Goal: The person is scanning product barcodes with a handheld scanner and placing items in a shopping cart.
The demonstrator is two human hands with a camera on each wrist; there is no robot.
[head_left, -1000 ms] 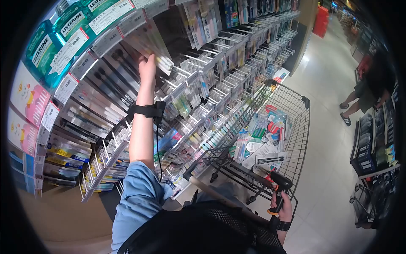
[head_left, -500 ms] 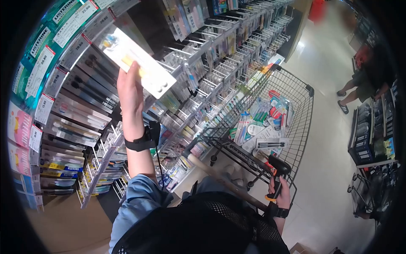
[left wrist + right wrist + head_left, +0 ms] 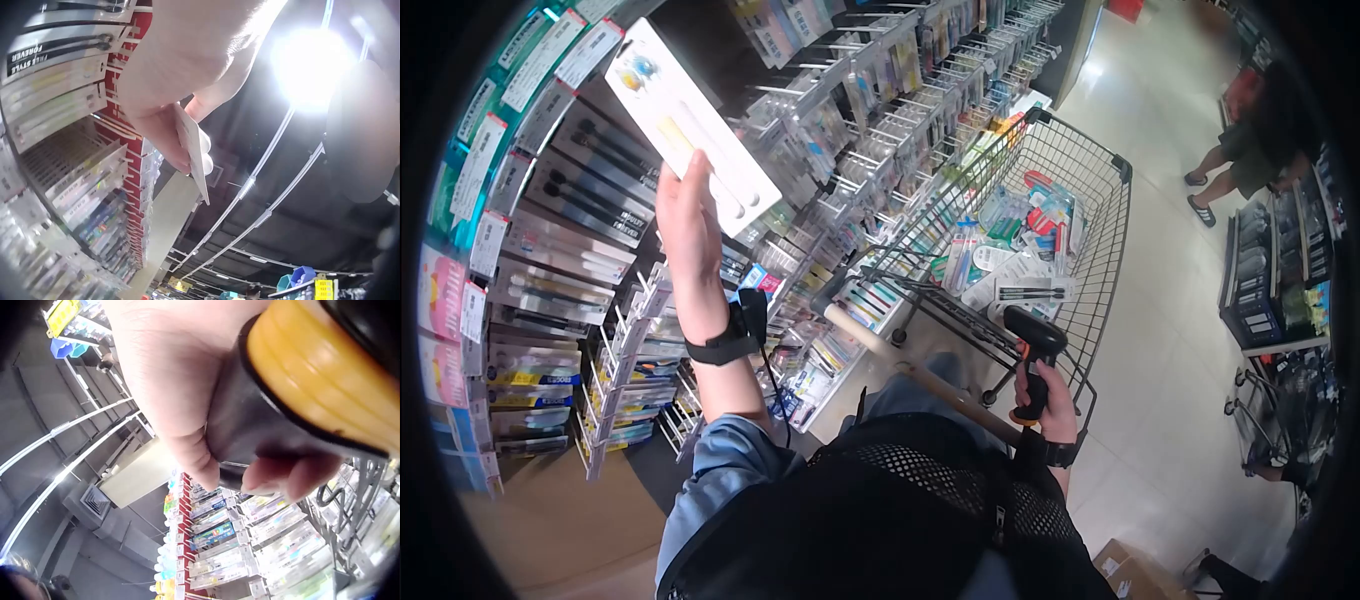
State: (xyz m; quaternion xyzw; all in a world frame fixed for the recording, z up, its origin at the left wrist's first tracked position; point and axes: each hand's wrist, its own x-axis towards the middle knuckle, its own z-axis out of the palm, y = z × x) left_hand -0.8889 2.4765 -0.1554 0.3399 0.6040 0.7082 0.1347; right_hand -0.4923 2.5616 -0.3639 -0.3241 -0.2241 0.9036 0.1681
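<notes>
My left hand (image 3: pixel 690 225) pinches a white toothbrush pack (image 3: pixel 685 120) between thumb and fingers, held up in front of the shelf hooks. Two white handles show at the pack's lower end, and bright glare washes out much of its face. In the left wrist view the same pack (image 3: pixel 195 153) is seen nearly edge-on. Lower down, my right hand (image 3: pixel 1055 405) grips the handle of a black handheld barcode scanner (image 3: pixel 1037 335), its head pointing up and left over the cart's near end. A yellow band (image 3: pixel 325 369) rings the scanner's grip in the right wrist view.
A wire shopping cart (image 3: pixel 1108 250) stands ahead, with several toothbrush packs (image 3: pixel 1005 265) in it. Its push bar (image 3: pixel 880 350) crosses before me. Shelf hooks (image 3: pixel 635 320) jut out at left, below mouthwash bottles (image 3: pixel 505 60). Another person (image 3: pixel 1250 150) stands across the aisle.
My left hand has taken the toothbrush pack from the shelf, drawn it back and turned its face towards me. The right hand has raised the scanner slightly.
</notes>
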